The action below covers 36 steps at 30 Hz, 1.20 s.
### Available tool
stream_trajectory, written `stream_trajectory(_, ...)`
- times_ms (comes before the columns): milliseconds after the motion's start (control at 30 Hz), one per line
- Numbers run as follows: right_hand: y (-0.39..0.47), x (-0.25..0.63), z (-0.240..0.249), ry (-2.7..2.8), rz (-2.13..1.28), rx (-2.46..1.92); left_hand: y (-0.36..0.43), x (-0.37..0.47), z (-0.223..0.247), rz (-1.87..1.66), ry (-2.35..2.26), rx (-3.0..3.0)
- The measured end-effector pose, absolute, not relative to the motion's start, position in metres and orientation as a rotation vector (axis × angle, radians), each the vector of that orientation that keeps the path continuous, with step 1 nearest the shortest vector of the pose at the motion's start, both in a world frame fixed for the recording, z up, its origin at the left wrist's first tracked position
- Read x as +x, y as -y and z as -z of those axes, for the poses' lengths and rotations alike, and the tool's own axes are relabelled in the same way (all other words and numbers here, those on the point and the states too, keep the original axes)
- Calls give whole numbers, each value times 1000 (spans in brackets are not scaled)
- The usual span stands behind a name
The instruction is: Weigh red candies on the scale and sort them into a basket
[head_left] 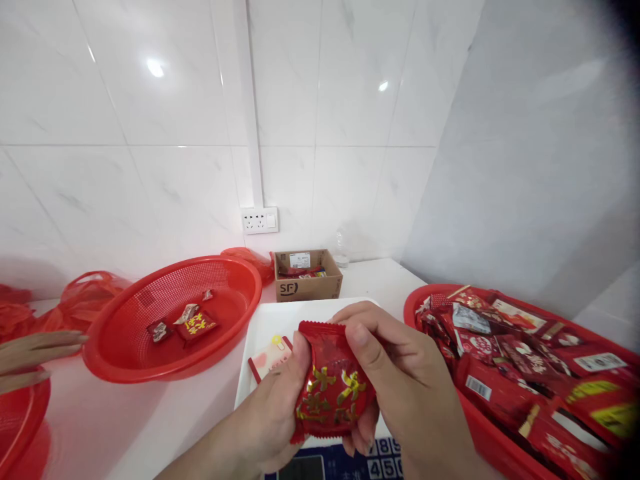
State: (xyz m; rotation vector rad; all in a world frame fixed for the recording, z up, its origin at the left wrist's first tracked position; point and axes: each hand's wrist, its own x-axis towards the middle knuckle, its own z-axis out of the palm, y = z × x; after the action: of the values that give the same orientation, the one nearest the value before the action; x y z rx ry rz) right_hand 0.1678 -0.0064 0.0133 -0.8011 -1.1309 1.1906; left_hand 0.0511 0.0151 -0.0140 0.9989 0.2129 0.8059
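Observation:
Between both hands is a red snack packet (333, 383) with gold characters and crimped edges, held above a weighing scale. My left hand (280, 407) grips its left side, thumb near the upper corner. On the right side, my right hand (395, 367) presses its thumb at the top edge, with its fingers behind the packet. Under them, the white scale pan (267, 317) carries a pink and red packet (270, 360), partly covered by my left hand. The scale's blue keypad (360, 460) shows below my hands.
Several packets lie in a red colander (170, 370) at left. A red basket (425, 297) at right is heaped with packets. An open cardboard box (310, 288) stands against the wall. Another person's hand (40, 357) reaches in at left, near red plastic bags (85, 300).

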Motion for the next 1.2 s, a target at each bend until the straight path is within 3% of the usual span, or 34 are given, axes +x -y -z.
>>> stream_trajectory(333,3,170,-11,1104,-1265,-697,-19,50,13,-748,-223,994)
stream_trajectory(600,-12,188,-3,1355,-1678,-529,-17,46,22,-720,-292,1041)
stream_trajectory(1200,-7,192,-9,1442,-1709,-520,-15,47,20,-794,-278,1067)
